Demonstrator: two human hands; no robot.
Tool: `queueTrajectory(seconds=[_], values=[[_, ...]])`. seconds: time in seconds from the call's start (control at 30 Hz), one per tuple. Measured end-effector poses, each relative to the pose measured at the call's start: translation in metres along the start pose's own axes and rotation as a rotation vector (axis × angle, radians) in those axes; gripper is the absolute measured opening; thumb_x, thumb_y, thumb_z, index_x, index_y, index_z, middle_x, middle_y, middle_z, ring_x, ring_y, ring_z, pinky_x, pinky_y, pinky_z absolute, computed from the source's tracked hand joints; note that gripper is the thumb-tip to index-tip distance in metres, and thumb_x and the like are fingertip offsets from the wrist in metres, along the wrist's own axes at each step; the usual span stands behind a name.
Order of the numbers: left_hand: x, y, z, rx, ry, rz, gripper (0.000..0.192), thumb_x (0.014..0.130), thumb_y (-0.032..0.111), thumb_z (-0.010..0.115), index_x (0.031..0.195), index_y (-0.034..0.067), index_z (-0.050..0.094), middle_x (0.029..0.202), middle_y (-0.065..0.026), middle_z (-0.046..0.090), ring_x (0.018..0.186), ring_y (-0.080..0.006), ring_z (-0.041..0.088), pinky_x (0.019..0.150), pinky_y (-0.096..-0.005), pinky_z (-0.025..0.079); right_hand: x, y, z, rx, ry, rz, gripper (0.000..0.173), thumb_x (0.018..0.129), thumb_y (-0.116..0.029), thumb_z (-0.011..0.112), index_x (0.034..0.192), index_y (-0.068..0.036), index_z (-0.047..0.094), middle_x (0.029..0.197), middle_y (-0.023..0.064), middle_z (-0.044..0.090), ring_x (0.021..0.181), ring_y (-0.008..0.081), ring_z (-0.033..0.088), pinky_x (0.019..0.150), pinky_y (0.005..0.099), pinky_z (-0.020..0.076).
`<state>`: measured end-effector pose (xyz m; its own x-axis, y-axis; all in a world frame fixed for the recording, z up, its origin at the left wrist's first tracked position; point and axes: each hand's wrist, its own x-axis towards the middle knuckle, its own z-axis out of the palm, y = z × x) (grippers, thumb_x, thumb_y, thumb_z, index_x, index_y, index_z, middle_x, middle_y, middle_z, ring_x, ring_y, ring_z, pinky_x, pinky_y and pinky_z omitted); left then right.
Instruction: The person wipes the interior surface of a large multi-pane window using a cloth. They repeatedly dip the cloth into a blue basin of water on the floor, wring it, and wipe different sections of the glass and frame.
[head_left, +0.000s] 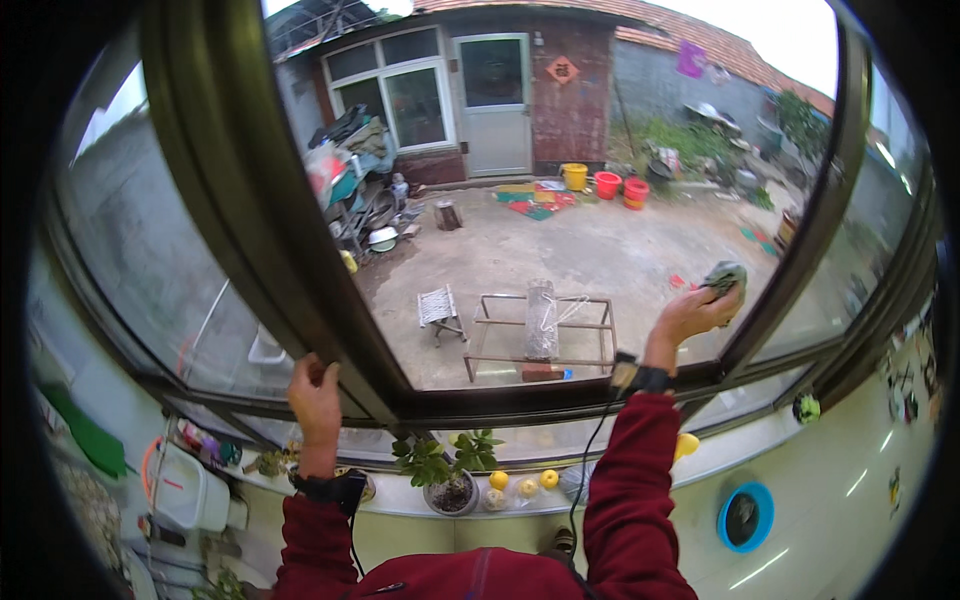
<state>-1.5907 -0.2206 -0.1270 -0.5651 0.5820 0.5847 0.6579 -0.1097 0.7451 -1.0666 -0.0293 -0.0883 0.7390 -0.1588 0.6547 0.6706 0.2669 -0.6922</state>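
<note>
My right hand is closed around a crumpled grey-green cloth, raised against the lower right part of a large window pane. I cannot tell whether glass stands between the cloth and the yard there. On the left, my left hand is at the dark brown window frame, its thumb and fingers bent at the frame's edge. Whether those fingers grip the frame or only rest on it is hard to make out. The lower rail of the frame runs between my two arms.
Below the window, a sill bears a potted plant and several yellow fruits. A blue basin with dark water stands on the floor at right. A white sink is at left. Outside are a stool and a metal frame.
</note>
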Motion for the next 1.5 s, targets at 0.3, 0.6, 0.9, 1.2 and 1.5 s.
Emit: queueTrajectory(seconds=[0.3, 0.6, 0.9, 1.2, 1.5], values=[[0.004, 0.011, -0.011, 0.050, -0.053, 0.178, 0.027, 0.082, 0.005, 0.079, 0.102, -0.001, 0.064, 0.084, -0.0149, 0.071, 0.074, -0.0275, 0.071, 0.068, -0.0365, 0.054, -0.273, -0.246, -0.057, 0.526, -0.776, -0.822, 0.046, 0.091, -0.021, 0.058, 0.136, -0.025, 0.059, 0.152, 0.0117, 0.044, 0.142, 0.0316, 0.040, 0.117, 0.0595, 0.0205], [0.002, 0.007, -0.005, -0.010, -0.079, 0.035, 0.027, 0.086, 0.006, 0.076, 0.110, -0.003, 0.064, 0.094, -0.0151, 0.073, 0.083, -0.0232, 0.070, 0.075, -0.0353, 0.055, -0.155, -0.172, -0.028, 0.444, -0.667, -1.144, 0.047, 0.088, -0.022, 0.064, 0.133, -0.033, 0.057, 0.153, 0.0029, 0.043, 0.143, 0.0245, 0.040, 0.120, 0.0609, 0.0180], [-0.003, 0.007, 0.002, 0.006, -0.023, 0.020, 0.025, 0.088, 0.000, 0.072, 0.111, -0.004, 0.062, 0.090, -0.0098, 0.070, 0.080, -0.0171, 0.064, 0.075, -0.0332, 0.053, 0.083, 0.079, -0.014, 0.088, -0.145, -0.264, 0.041, 0.102, -0.012, 0.048, 0.141, 0.001, 0.051, 0.148, 0.0266, 0.045, 0.138, 0.0447, 0.042, 0.118, 0.0498, 0.0276], [-0.003, 0.005, -0.001, -0.062, -0.033, 0.010, 0.026, 0.085, 0.000, 0.075, 0.108, -0.005, 0.064, 0.088, -0.0119, 0.070, 0.079, -0.0174, 0.065, 0.075, -0.0323, 0.053, 0.039, -0.005, 0.013, 0.067, -0.023, -0.076, 0.044, 0.098, -0.009, 0.047, 0.139, 0.005, 0.050, 0.142, 0.0260, 0.052, 0.134, 0.0428, 0.046, 0.116, 0.0506, 0.0306], [-0.001, 0.022, -0.011, -0.124, -0.068, 0.053, 0.026, 0.085, 0.001, 0.076, 0.107, -0.004, 0.063, 0.089, -0.0148, 0.070, 0.078, -0.0231, 0.069, 0.073, -0.0342, 0.054, -0.233, -0.251, -0.046, 0.551, -0.810, -1.108, 0.048, 0.088, -0.016, 0.056, 0.135, -0.025, 0.061, 0.149, 0.0073, 0.048, 0.139, 0.0270, 0.045, 0.116, 0.0577, 0.0243]])
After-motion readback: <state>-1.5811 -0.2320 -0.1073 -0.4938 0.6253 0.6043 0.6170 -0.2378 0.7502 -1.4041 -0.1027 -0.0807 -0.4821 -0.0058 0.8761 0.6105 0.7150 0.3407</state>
